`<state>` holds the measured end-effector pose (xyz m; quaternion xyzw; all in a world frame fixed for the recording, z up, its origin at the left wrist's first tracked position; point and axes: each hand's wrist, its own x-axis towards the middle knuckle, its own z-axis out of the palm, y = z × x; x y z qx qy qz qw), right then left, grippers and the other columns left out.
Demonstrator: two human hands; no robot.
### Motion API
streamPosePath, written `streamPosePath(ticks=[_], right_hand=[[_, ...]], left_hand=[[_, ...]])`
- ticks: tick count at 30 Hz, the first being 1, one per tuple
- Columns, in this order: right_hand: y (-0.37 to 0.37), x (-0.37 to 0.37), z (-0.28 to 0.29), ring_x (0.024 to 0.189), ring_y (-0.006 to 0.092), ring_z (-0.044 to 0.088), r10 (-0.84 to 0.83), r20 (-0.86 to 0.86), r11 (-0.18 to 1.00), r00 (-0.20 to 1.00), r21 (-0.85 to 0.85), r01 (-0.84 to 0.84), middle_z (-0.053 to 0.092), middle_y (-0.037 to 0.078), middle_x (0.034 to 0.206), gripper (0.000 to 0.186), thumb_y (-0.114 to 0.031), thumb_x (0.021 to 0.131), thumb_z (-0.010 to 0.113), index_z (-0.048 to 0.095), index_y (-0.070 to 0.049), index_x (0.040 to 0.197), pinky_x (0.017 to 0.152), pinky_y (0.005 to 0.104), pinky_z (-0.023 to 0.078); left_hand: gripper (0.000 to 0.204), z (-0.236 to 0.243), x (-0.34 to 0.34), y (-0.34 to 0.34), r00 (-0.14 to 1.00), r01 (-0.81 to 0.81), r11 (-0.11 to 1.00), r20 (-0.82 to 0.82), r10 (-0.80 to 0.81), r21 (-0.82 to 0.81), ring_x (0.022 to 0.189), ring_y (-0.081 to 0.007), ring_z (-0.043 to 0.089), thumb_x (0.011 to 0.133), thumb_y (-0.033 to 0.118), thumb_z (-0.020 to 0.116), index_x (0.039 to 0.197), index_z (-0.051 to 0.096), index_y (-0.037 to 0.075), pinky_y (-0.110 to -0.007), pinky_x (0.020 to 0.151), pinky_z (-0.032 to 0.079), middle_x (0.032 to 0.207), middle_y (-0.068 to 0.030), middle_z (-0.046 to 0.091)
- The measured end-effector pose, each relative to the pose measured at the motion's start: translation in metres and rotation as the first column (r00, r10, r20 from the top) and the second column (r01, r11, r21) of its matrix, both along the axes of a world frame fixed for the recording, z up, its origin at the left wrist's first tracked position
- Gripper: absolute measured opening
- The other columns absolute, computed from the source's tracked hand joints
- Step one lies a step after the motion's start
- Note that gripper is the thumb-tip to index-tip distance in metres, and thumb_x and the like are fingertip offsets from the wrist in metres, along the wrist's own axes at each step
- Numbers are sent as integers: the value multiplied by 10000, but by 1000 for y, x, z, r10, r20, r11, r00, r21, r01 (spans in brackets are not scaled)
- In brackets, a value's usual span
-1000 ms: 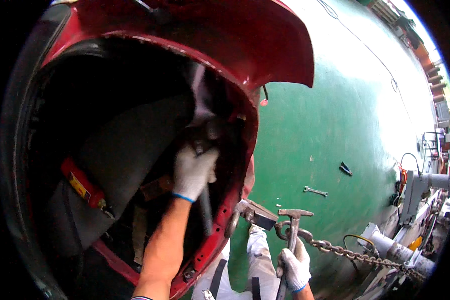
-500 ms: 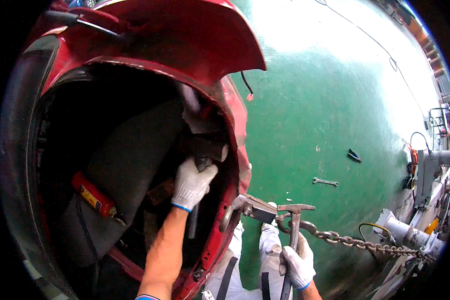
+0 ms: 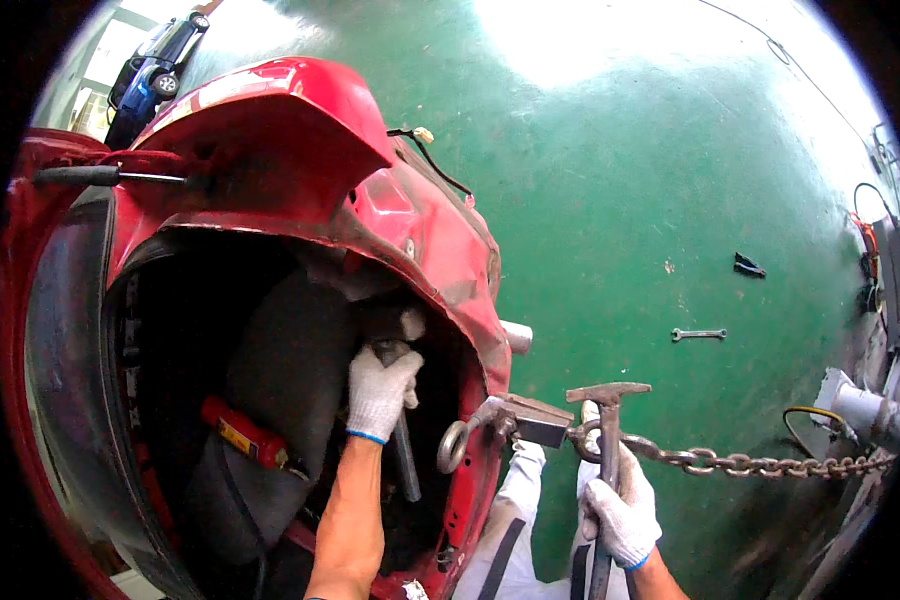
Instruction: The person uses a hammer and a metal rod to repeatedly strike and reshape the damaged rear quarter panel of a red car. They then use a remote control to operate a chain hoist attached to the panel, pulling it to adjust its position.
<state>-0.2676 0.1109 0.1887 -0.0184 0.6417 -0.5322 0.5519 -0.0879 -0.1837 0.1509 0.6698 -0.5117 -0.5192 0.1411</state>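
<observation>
Inside the dented red metal car body (image 3: 440, 235), the white-gloved left hand (image 3: 380, 395) grips a grey-shafted hammer (image 3: 405, 462); outside that body, the white-gloved right hand (image 3: 625, 510) clasps a steel T-shaped hammer (image 3: 610, 445).

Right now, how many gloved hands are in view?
2: the left hand inside the red car body, gripping a tool handle; the right hand outside it, gripping a hammer. The dark interior could hide more.
</observation>
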Motion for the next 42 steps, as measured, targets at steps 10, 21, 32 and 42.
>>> streamPosePath(ticks=[10,21,32,42], right_hand=[[-55,-30,22,571,93,549,141,109,990,984,-34,-139,583,41,836,610,-113,972,596,351,19,1515,494,242,455],[-38,-19,-5,518,92,510,68,27,997,997,23,-68,553,58,801,609,-132,959,586,360,21,1503,408,230,452],[-47,-15,8,735,78,592,65,43,998,997,14,-65,621,34,932,658,-159,929,680,416,14,1507,631,262,510],[-93,-12,15,846,290,658,516,-490,805,703,-3,-593,670,171,1017,565,-278,950,695,502,-8,1407,773,386,535]], left_hand=[[160,23,26,-11,986,-165,986,-30,164,-16,436,-146,482,862,107,710,895,563,53,-310,407,456,613,-42,518],[140,11,26,4,994,-100,994,29,101,-34,465,-148,519,859,104,695,902,585,30,-313,432,470,634,-37,542],[165,0,-2,0,995,-18,985,-97,35,172,480,-144,506,845,88,720,897,567,56,-309,418,449,680,-35,539],[192,5,6,8,988,90,986,-139,-70,140,481,-134,511,868,137,724,900,554,54,-302,428,440,665,-34,545]])
